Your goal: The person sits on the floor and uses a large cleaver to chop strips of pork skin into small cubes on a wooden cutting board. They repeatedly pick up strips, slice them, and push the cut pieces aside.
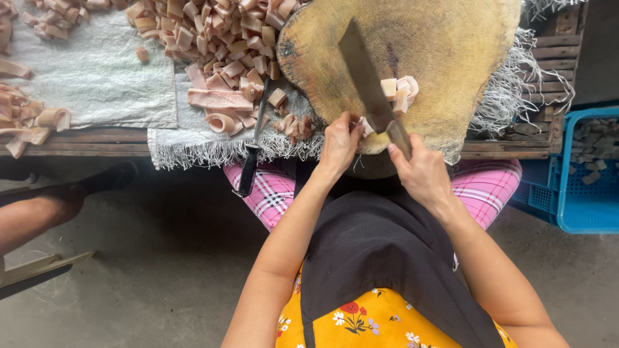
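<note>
The right hand [422, 173], wrist bent forward, has its grip clamped on the cleaver [371, 87] handle, blade slanting across the round chopping block [445, 45]. The left hand [338, 145] pinches a pale meat strip [365, 126] at the block's near edge, touching the blade; a slip could likely nick those fingertips. 1 spare knife [253, 145] overhangs the counter [84, 138] edge and might fall.

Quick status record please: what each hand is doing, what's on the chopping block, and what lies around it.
left hand: pressing a pale meat piece on the block's near edge
right hand: gripping the cleaver, blade flat over the block
round wooden block: few cut cubes beside the blade
left of block: heap of cut pieces on white cloth, a small knife
right: blue crate
</note>
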